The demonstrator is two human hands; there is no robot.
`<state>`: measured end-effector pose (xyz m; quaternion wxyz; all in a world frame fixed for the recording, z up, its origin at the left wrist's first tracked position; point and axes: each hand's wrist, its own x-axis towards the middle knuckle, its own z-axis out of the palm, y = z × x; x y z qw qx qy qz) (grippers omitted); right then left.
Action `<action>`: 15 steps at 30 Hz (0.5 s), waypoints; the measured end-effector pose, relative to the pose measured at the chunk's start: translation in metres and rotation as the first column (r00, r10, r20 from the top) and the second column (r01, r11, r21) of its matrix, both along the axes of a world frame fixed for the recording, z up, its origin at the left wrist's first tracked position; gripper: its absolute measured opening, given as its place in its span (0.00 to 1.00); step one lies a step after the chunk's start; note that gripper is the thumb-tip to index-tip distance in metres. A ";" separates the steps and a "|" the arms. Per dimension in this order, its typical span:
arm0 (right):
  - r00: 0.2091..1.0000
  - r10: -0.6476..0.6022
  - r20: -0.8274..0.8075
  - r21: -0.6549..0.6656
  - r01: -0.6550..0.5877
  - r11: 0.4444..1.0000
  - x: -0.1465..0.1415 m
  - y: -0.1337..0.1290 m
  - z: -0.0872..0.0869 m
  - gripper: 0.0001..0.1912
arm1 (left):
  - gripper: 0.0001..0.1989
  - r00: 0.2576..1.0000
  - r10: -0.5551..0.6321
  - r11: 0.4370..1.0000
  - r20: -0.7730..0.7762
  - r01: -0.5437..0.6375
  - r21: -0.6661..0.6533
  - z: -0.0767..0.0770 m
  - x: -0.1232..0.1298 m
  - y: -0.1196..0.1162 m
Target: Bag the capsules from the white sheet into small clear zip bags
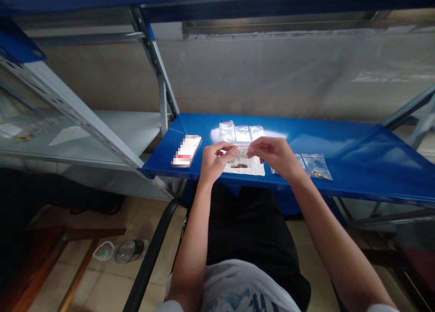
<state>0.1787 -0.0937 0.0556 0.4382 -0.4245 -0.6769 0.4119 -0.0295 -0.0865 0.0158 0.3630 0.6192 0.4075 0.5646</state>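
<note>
Between my two hands hangs a small clear zip bag (242,160), its red-lined top edge stretched level. My left hand (217,158) pinches the bag's top left corner, and my right hand (270,153) pinches the top right. Small yellow and dark pieces show low in or behind the bag; which, I cannot tell. A white sheet (254,169) lies beneath it on the blue shelf (356,167). Behind my hands lie several flat clear bags (242,133). Right of my right hand is a bag with yellow and dark pieces (318,167), with another partly covered by my wrist.
A phone (186,151) lies at the shelf's left end. A metal post (84,112) separates this shelf from a grey one (112,131) on the left. Overhead runs a blue beam (254,4). A plastic bottle (129,251) lies on the floor beside a chair's black armrest (152,253).
</note>
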 end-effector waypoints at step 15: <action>0.998 0.040 0.047 0.051 -0.043 0.998 0.003 -0.004 0.008 0.13 | 0.15 0.998 -0.058 0.998 0.035 0.059 -0.015 0.003 0.003 -0.002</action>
